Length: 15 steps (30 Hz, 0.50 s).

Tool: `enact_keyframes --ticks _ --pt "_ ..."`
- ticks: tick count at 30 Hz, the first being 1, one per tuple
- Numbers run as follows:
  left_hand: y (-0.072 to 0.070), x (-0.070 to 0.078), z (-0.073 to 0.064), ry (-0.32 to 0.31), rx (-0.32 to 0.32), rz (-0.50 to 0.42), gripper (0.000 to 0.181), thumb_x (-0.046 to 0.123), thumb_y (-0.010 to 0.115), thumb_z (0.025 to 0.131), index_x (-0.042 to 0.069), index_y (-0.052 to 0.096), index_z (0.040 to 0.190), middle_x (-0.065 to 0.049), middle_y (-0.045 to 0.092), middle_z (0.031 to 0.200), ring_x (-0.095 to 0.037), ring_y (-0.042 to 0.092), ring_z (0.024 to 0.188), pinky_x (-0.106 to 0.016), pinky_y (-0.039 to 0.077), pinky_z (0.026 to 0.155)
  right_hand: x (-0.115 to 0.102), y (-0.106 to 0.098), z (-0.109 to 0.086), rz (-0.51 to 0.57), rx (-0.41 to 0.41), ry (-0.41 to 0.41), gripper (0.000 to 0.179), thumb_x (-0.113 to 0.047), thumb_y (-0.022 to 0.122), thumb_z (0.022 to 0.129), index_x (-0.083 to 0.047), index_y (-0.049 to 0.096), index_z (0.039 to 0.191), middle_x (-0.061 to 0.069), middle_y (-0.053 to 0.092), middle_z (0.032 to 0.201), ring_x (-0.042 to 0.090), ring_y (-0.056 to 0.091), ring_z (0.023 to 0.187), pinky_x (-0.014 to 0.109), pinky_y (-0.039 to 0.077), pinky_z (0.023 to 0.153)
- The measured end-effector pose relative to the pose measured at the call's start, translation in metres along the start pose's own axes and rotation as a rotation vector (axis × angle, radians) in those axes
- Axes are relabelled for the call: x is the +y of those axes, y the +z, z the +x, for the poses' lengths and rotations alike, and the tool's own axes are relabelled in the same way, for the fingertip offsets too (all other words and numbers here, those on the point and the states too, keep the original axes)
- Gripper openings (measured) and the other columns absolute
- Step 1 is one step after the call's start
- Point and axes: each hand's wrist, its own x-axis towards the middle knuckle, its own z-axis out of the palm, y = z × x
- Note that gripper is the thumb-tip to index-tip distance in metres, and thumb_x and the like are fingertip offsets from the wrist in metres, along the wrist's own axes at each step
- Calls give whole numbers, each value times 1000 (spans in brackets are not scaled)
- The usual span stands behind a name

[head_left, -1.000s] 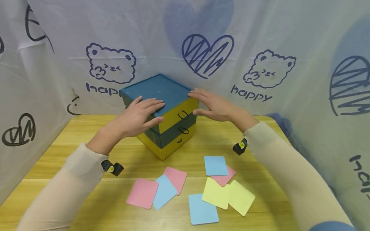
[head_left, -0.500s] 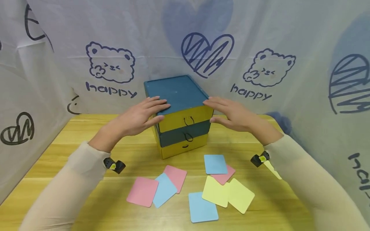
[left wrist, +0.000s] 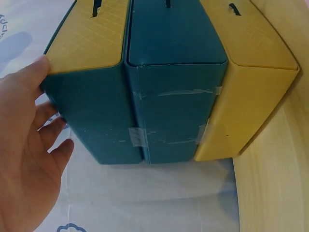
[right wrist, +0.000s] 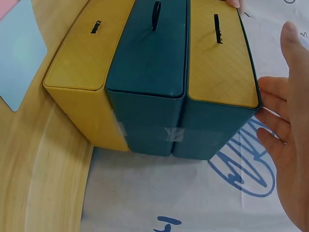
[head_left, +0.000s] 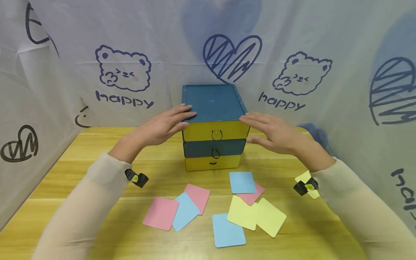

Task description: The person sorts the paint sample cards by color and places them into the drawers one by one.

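The worktop (head_left: 182, 247) is pale wood with a streaky grain, and cloth (head_left: 175, 43) hangs behind and beside it, printed with bears, hearts and the word "happy". Pink, blue and yellow cards (head_left: 229, 231) lie loose towards the near edge, several overlapping. Near the right edge a yellow card (head_left: 303, 176) is partly covered by the right wrist camera (head_left: 305, 187). The box's back is out of sight, and whether it touches the cloth I can't tell.

The box (head_left: 214, 126) stands upright about midway across, towards the far edge, its front squarely to the person: a blue top, then yellow, dark teal and yellow drawers, the upper two with black loop handles. Clear tape (left wrist: 139, 137) spans its tiers at the sides. Left hand (head_left: 162, 124) and right hand (head_left: 276, 133) grasp nothing; their fingers, loosely extended, touch the front corners of its top.
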Motion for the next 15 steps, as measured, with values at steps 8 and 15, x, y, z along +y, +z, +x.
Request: enact_keyframes --ticks 8,15 --pt "-8 -5 13 -29 -18 -30 56 45 35 106 17 35 154 -4 23 161 -26 14 148 -51 17 117 -2 -3 -3 -8 -18 27 64 -45 54 99 -8 40 150 12 40 151 33 34 139 54 30 110" --pt "-16 -13 30 -62 -4 -57 54 42 33 107 13 39 152 -10 27 158 -31 19 146 -51 16 117 -9 3 0 -10 143 -26 60 -49 51 99 -5 52 141 12 51 140 32 46 129 52 39 105"
